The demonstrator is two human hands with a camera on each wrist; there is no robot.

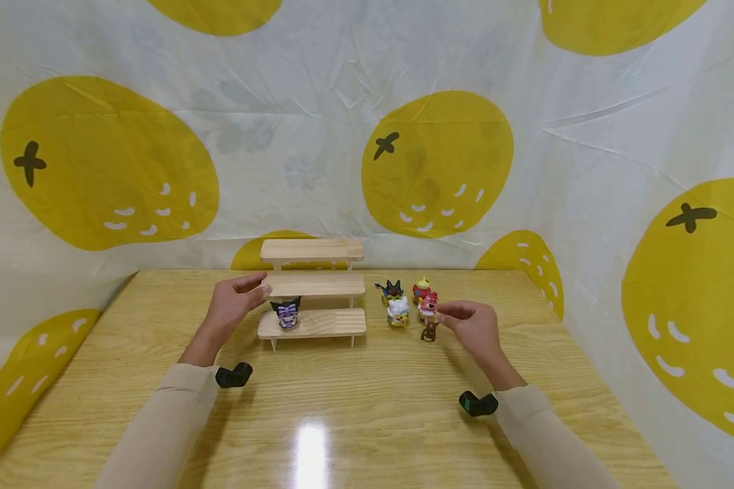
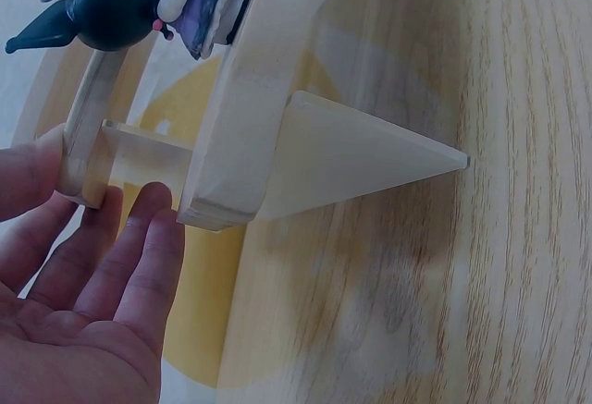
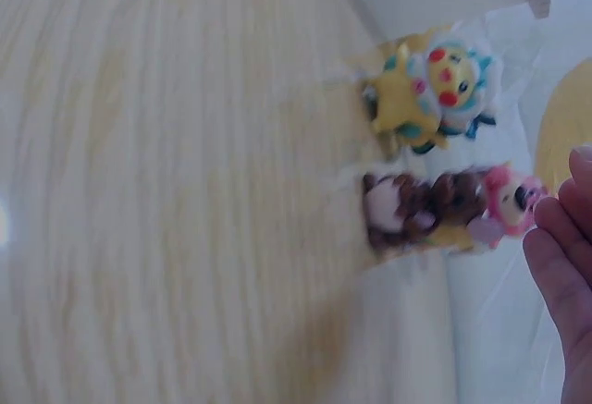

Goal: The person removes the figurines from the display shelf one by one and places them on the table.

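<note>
At the left end of a three-tier wooden display shelf (image 1: 314, 285), my left hand (image 1: 229, 305) holds the middle tier, thumb on top and fingers beneath in the left wrist view. A purple-and-black figurine (image 1: 287, 314) stands on the lowest tier. My right hand (image 1: 477, 329) is beside a pink figurine (image 1: 427, 307); its rather straight fingers (image 3: 555, 251) are at the head's edge, and whether they touch is unclear. In front of the pink one sits a small brown figurine (image 1: 429, 331). A white-and-yellow figurine (image 1: 398, 312) stands to their left.
Behind these stand a black figurine (image 1: 392, 292) and a red figurine (image 1: 423, 288) with a yellow top. All the loose figurines are on the wooden table (image 1: 367, 407), right of the shelf. A fruit-patterned cloth (image 1: 318, 149) hangs behind and along the sides.
</note>
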